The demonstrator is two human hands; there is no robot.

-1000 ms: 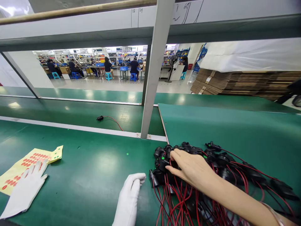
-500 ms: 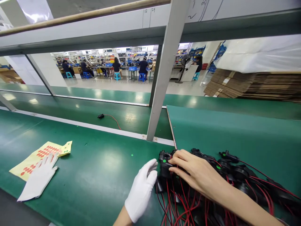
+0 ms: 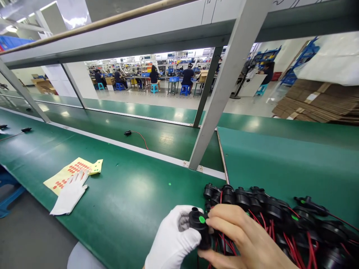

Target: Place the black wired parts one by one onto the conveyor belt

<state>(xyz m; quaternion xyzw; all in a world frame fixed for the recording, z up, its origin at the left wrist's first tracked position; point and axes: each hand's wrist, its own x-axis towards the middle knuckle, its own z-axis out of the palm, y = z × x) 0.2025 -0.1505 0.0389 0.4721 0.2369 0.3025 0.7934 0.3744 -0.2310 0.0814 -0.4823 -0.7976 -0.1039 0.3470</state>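
Between my two hands is a small black pump-like part [image 3: 199, 228] with a short spout on top and a round green sticker. My left hand [image 3: 175, 237], in a white glove, curls its fingers and thumb around the part's left side. My bare right hand [image 3: 241, 235] grips the same part from the right, fingertips on its upper edge and thumb low down. Right beside and behind my hands lies a heap of similar black parts [image 3: 273, 209] with red wires, some bearing green stickers. My right hand and forearm hide some of the heap.
An empty white glove [image 3: 70, 194] lies on a yellow sticker sheet [image 3: 58, 179] with red and green dots. One wired black part [image 3: 128, 133] rests on the sunken middle strip. A slanted metal post [image 3: 213, 116] rises from the green bench [image 3: 126, 198]. People sit at far benches.
The black part has come away from the heap toward me, and my left hand has closed around it. My right hand has drawn nearer too. The view has swung left.
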